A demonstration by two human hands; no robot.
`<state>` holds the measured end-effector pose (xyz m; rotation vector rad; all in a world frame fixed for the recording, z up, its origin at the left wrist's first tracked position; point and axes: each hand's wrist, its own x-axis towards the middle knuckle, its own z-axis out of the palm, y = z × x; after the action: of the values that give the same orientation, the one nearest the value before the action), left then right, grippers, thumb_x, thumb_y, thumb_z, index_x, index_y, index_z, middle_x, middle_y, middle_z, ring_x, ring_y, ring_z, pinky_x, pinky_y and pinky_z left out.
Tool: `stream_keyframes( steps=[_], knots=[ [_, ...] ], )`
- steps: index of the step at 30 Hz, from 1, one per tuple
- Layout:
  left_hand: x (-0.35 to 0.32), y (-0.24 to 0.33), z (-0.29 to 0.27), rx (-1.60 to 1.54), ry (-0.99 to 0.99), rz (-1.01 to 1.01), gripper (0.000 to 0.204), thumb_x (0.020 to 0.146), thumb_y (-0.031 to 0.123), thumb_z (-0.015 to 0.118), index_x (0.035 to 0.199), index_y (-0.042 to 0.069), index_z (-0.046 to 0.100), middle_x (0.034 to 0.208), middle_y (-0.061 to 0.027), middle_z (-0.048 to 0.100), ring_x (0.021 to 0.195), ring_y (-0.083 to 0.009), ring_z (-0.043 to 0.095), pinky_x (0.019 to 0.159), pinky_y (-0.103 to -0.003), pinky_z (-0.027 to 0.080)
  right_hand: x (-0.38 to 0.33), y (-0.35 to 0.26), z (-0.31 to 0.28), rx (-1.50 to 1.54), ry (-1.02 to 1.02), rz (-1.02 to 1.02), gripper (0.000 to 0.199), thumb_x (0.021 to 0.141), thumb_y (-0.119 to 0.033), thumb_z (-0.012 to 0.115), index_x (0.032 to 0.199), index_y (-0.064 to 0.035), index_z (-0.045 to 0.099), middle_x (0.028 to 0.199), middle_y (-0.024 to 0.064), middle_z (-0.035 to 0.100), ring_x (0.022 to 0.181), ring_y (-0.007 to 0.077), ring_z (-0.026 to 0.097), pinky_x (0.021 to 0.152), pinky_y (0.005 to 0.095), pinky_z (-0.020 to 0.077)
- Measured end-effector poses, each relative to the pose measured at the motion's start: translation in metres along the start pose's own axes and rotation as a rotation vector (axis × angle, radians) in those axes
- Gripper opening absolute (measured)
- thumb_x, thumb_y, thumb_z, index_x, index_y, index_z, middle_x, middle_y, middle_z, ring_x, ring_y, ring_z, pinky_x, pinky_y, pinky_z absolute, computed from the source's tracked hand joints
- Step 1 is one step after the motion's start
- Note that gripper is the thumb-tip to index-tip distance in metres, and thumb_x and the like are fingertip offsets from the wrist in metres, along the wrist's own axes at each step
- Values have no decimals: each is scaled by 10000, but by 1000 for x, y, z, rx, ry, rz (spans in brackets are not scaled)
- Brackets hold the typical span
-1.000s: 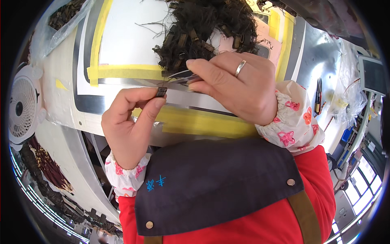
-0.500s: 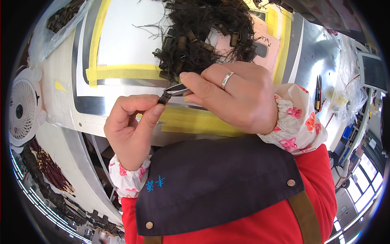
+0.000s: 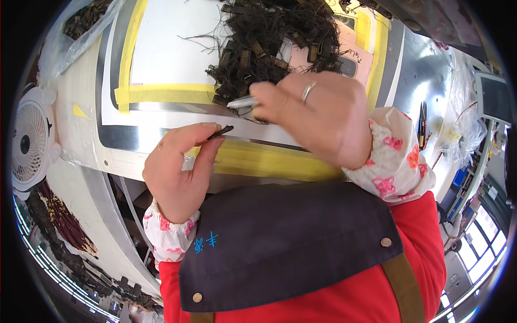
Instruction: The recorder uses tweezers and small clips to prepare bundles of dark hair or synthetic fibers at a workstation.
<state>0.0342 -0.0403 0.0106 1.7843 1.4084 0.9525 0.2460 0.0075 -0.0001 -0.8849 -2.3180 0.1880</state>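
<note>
Head view; clock positions are taken from the centre of the view. At 9 o'clock, the left hand (image 3: 177, 172) pinches a small, flat, dark strip-like piece (image 3: 221, 132) between thumb and forefinger; the piece projects from the fingertips toward 2 o'clock. At 2 o'clock, the right hand (image 3: 323, 118), slightly blurred, grips a silver, pointed metal tool (image 3: 243, 102). The tool tip is apart from the piece, at the lower edge of a tangled pile of dark, stringy pieces (image 3: 256, 32) at 12 o'clock; contact cannot be determined. Yellow adhesive tape (image 3: 269, 161) lies along the near edge of the white table (image 3: 83, 134). A white round fan (image 3: 32, 140) stands at 9 o'clock.
</note>
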Motion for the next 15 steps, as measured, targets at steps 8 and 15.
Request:
stream_keyframes(
  steps=[8,15],
  knots=[
    [4,-9,-5,339,69,540,233,637,-98,672,830,15,605,874,-117,640,737,-250,632,579,-295,518,-3,-5,-7,502,-76,506,246,712,-175,713,892,-35,620,651,72,555,541,206,557,471,299,429],
    [24,-18,-16,398,79,536,225,652,-84,675,842,14,603,871,-116,646,709,-244,635,611,-286,511,-4,-12,-3,595,-121,422,304,690,-175,739,918,-21,609,654,69,550,517,169,535,472,272,429]
  ],
)
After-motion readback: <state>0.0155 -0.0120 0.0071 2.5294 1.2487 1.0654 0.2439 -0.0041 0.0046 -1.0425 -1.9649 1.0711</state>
